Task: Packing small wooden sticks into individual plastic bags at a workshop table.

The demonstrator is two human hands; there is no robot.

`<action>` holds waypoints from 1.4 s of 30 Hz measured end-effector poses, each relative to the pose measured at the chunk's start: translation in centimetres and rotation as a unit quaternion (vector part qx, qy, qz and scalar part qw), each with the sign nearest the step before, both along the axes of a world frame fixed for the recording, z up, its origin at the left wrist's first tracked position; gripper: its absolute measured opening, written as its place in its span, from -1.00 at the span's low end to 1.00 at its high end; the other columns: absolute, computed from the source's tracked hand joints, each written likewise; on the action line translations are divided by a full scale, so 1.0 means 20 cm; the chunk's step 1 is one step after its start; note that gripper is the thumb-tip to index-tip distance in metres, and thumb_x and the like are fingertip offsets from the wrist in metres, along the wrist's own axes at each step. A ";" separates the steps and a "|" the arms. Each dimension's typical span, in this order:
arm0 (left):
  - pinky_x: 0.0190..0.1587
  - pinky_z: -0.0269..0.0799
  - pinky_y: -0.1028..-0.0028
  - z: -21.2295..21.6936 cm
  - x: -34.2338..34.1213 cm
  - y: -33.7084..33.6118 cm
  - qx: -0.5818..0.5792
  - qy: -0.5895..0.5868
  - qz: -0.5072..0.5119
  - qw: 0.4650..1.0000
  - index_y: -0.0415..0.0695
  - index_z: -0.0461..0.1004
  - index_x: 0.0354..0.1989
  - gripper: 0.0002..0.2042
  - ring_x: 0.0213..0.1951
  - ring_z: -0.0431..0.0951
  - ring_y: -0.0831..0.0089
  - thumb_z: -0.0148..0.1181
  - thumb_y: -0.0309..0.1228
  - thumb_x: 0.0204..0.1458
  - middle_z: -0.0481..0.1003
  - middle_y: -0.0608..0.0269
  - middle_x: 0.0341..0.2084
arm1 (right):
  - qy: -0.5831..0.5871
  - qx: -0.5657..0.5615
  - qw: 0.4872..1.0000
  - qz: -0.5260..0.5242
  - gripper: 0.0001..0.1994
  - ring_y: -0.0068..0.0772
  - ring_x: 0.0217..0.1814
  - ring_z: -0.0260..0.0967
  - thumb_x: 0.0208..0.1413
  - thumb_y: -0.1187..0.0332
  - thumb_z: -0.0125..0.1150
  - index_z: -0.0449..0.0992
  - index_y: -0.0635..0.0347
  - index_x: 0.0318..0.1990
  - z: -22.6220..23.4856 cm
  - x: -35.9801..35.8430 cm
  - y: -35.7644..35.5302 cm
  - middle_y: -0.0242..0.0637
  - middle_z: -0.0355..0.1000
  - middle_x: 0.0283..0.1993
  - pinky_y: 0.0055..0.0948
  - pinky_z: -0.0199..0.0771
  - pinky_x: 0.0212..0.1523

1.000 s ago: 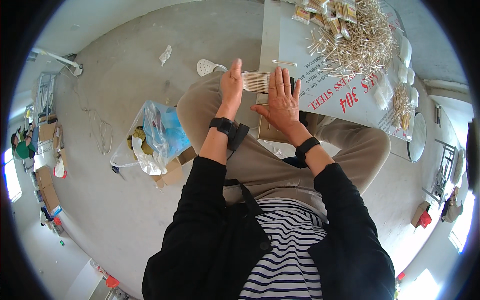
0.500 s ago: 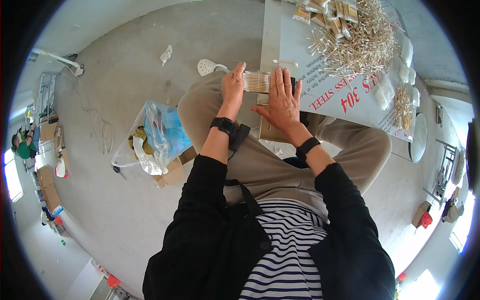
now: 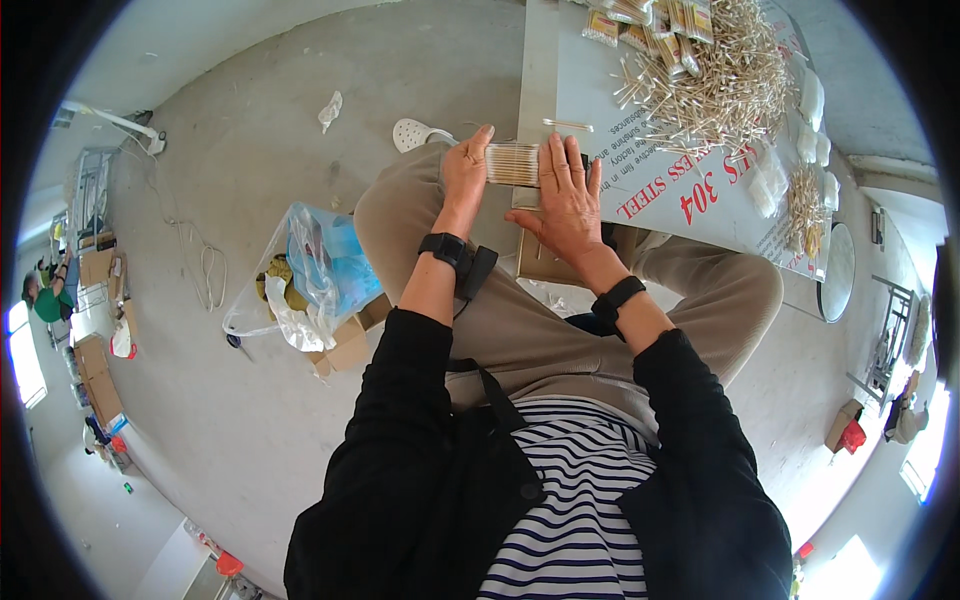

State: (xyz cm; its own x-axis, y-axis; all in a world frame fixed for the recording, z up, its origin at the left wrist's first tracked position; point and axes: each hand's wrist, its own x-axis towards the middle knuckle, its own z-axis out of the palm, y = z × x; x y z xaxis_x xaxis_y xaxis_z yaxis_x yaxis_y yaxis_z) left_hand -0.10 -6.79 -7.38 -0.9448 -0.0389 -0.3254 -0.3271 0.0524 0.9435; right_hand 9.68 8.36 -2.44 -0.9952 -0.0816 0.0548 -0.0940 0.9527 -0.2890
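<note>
A flat bundle of cotton swabs point(image 3: 513, 164) lies side by side between my two hands at the table's left edge. My left hand point(image 3: 465, 175) is closed around the left end of the bundle, its thumb at the top. Against the other end rests my right hand point(image 3: 567, 195), open, its fingers stretched out and its thumb spread toward the lower left. The right ends of the swabs are hidden by that hand. Just beyond its fingertips, a single loose cotton swab point(image 3: 567, 125) lies on the table point(image 3: 590, 85).
A big heap of loose swabs point(image 3: 735, 80) and several filled packets point(image 3: 690, 20) cover the table's far right, with clear bags point(image 3: 768, 185) beside a smaller pile point(image 3: 806, 215). A cardboard box point(image 3: 545, 262) sits below my hands. Left on the floor are a plastic bag point(image 3: 330, 260) and another box point(image 3: 345, 345).
Both hands keep nearly the same pose around the swab bundle. The view has shifted very slightly; nothing has been picked up or let go.
</note>
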 end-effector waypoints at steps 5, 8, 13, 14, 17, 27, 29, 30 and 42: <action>-0.38 0.29 0.39 0.01 0.00 -0.02 -0.029 0.015 -0.012 0.999 -0.34 0.43 -0.58 -0.40 -0.48 0.28 0.55 0.19 0.06 0.19 0.33 0.35 -0.66 | -0.013 0.010 1.000 -0.022 0.19 -0.03 0.67 -0.42 -0.11 -0.37 0.27 -0.08 0.34 0.49 0.02 0.03 0.01 -0.07 -0.24 0.61 0.31 -0.38 0.50; -0.39 0.28 0.39 0.01 0.00 -0.01 -0.022 0.006 -0.012 1.000 -0.35 0.42 -0.58 -0.41 -0.49 0.27 0.55 0.21 0.04 0.19 0.31 0.35 -0.67 | -0.024 0.033 0.999 -0.007 0.21 -0.04 0.67 -0.43 -0.11 -0.38 0.26 -0.08 0.35 0.49 0.03 0.01 0.00 -0.06 -0.26 0.61 0.30 -0.41 0.50; -0.41 0.26 0.40 0.01 0.00 0.02 -0.010 0.041 0.004 0.999 -0.37 0.40 -0.60 -0.41 -0.51 0.25 0.56 0.23 0.01 0.18 0.28 0.35 -0.69 | -0.028 0.023 0.999 -0.010 0.22 -0.04 0.67 -0.44 -0.13 -0.38 0.28 -0.09 0.35 0.49 0.03 0.00 -0.02 -0.06 -0.27 0.61 0.31 -0.42 0.50; -0.42 0.25 0.40 0.02 0.00 0.03 -0.016 0.038 -0.001 0.999 -0.37 0.40 -0.60 -0.41 -0.52 0.25 0.56 0.23 0.01 0.17 0.27 0.35 -0.69 | -0.030 0.022 0.999 -0.012 0.22 -0.04 0.67 -0.44 -0.14 -0.37 0.29 -0.10 0.35 0.50 0.03 0.00 -0.01 -0.07 -0.28 0.62 0.31 -0.42 0.50; -0.43 0.25 0.40 0.04 0.00 0.02 -0.030 0.040 0.001 0.999 -0.37 0.39 -0.60 -0.42 -0.52 0.24 0.56 0.24 0.00 0.17 0.26 0.33 -0.69 | -0.039 0.020 0.999 -0.012 0.23 -0.03 0.67 -0.44 -0.15 -0.32 0.35 -0.10 0.35 0.50 0.04 0.00 -0.03 -0.07 -0.28 0.62 0.31 -0.41 0.50; -0.42 0.25 0.37 0.05 0.00 0.02 -0.037 0.010 -0.002 0.999 -0.32 0.36 -0.63 -0.42 -0.51 0.24 0.56 0.22 0.01 0.18 0.27 0.36 -0.68 | -0.039 0.008 0.999 -0.009 0.21 -0.04 0.67 -0.43 -0.15 -0.26 0.39 -0.11 0.35 0.50 0.04 0.01 0.00 -0.07 -0.27 0.61 0.28 -0.38 0.51; -0.41 0.26 0.37 0.03 0.00 0.03 -0.024 0.027 0.016 0.999 -0.33 0.37 -0.61 -0.41 -0.50 0.26 0.56 0.22 0.03 0.17 0.30 0.36 -0.68 | -0.013 0.002 1.000 -0.008 0.21 -0.06 0.67 -0.43 -0.14 -0.25 0.39 -0.10 0.35 0.49 0.03 0.02 0.03 -0.07 -0.27 0.62 0.27 -0.38 0.52; -0.40 0.28 0.37 0.02 0.01 0.03 -0.010 0.042 0.032 0.999 -0.33 0.39 -0.60 -0.40 -0.50 0.28 0.56 0.22 0.05 0.17 0.32 0.36 -0.67 | -0.014 0.002 1.000 -0.007 0.21 -0.06 0.67 -0.43 -0.14 -0.25 0.39 -0.10 0.35 0.49 0.02 0.04 0.03 -0.07 -0.27 0.62 0.27 -0.38 0.52; -0.33 0.33 0.28 0.01 -0.01 0.02 -0.111 0.021 -0.013 0.994 -0.40 0.43 -0.56 -0.35 -0.47 0.33 0.46 0.15 0.10 0.19 0.38 0.12 -0.67 | -0.044 0.036 0.998 -0.022 0.20 -0.09 0.68 -0.44 -0.14 -0.28 0.37 -0.07 0.36 0.49 0.04 0.05 0.00 -0.08 -0.29 0.62 0.29 -0.34 0.51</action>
